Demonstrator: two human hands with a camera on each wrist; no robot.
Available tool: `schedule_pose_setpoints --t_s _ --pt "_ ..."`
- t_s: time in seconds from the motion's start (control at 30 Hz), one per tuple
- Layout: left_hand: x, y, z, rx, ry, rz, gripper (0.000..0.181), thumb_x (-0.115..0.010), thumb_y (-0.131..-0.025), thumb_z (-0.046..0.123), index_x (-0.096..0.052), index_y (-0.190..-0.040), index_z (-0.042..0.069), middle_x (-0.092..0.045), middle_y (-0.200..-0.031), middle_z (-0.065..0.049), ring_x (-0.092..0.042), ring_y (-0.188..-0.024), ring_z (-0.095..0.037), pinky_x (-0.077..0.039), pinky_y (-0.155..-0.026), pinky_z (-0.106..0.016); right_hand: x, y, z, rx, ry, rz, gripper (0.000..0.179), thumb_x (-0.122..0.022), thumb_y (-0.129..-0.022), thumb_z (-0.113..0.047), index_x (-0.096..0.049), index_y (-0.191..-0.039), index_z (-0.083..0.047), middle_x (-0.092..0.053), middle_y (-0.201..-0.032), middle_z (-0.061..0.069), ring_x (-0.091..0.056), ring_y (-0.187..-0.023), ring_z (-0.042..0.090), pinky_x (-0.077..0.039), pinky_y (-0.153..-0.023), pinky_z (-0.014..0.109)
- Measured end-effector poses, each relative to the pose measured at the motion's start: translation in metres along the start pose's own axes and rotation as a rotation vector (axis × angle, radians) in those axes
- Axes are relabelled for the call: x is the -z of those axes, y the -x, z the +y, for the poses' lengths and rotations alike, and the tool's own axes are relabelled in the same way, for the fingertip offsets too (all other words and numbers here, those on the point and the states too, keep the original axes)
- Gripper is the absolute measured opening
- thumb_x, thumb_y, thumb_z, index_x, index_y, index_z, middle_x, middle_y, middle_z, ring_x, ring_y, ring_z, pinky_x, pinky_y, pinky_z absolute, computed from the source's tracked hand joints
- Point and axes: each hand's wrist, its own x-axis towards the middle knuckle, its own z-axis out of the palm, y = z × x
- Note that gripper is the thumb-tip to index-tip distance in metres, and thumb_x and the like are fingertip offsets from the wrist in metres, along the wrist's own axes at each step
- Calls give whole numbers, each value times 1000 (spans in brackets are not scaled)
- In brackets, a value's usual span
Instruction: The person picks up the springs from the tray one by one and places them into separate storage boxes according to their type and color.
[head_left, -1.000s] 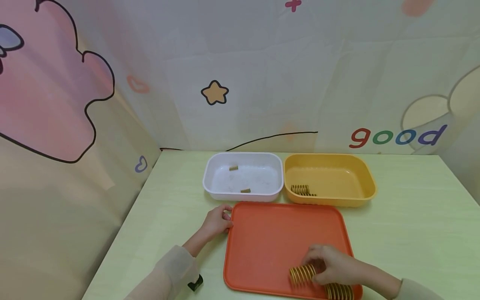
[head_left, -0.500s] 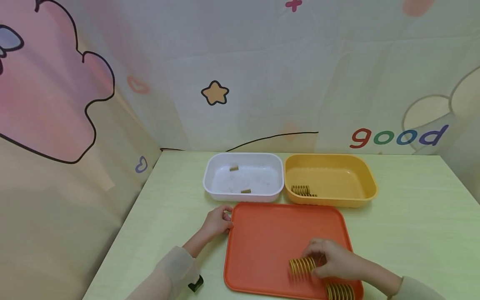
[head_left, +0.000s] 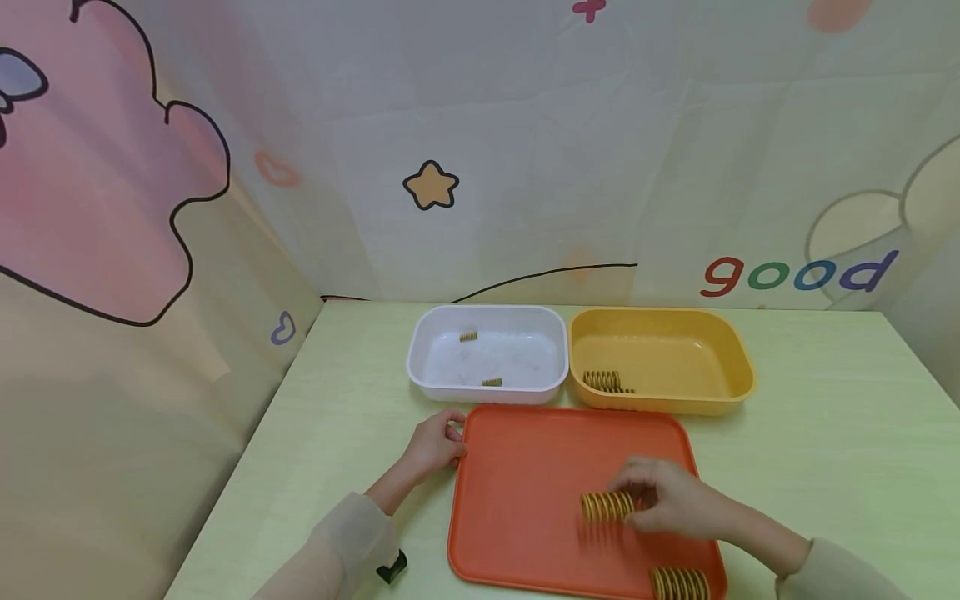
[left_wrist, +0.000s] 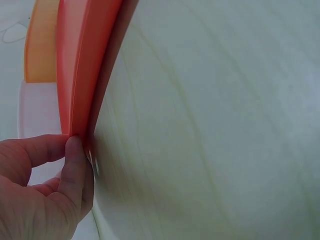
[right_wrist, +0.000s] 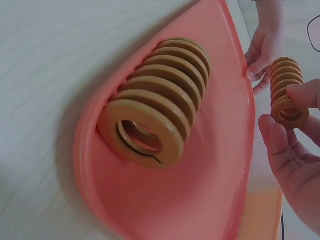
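Note:
In the head view, my left hand (head_left: 433, 442) is at the left rim of an orange-red tray (head_left: 525, 483). The left wrist view shows that hand's (left_wrist: 47, 182) thumb and finger pinching the tray's edge (left_wrist: 82, 90). My right hand (head_left: 671, 497) holds a thick yellow coil spring (head_left: 606, 507) by its right end, raised above the tray with a blurred reflection beneath. In the right wrist view, the fingertips grip that spring's near end. Another large coil spring (right_wrist: 160, 95) lies on its side in the tray's near right corner, apart from my hand.
Behind the tray stand a white bin (head_left: 487, 396) with two small springs and a yellow bin (head_left: 675, 404) with a large spring and a smaller one, side by side. A small black object (head_left: 392, 568) lies by my left sleeve. A printed curtain (head_left: 525, 167) hangs behind the table.
My right hand has lifted the spring and carried it away from the tray's front edge, leaving the other large spring uncovered. My left hand has stayed on the rim.

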Motion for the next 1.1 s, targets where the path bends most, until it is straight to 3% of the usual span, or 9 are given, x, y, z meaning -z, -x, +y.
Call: schedule_pose_setpoints --t_s 0.5,0.73,1.1 --pt "0 0 0 6 -9 2 38 -59 -69 -10 -53 -106 -3 -53 -70 -7 -48 -48 -10 -50 -48 -24 8 -5 0 37 25 87 25 -66 -71 -1 -63 -94 -8 -54 -78 3 -48 -66 11 -45 -55 20" --pt "0 -1 0 5 -8 5 38 -59 -69 -11 -53 -105 -3 -54 -70 -8 -49 -48 -10 -50 -48 -24 11 -7 2 6 -4 95 23 -67 -72 -4 -63 -95 -6 -55 -80 4 -49 -69 8 -46 -58 20" --pt "0 0 1 5 -15 6 38 -59 -69 -10 -53 -105 -3 -54 -71 -8 -49 -49 -9 -50 -48 -24 18 -9 7 -5 38 134 23 -68 -72 -5 -63 -94 -5 -59 -83 1 -51 -74 -1 -49 -62 21"
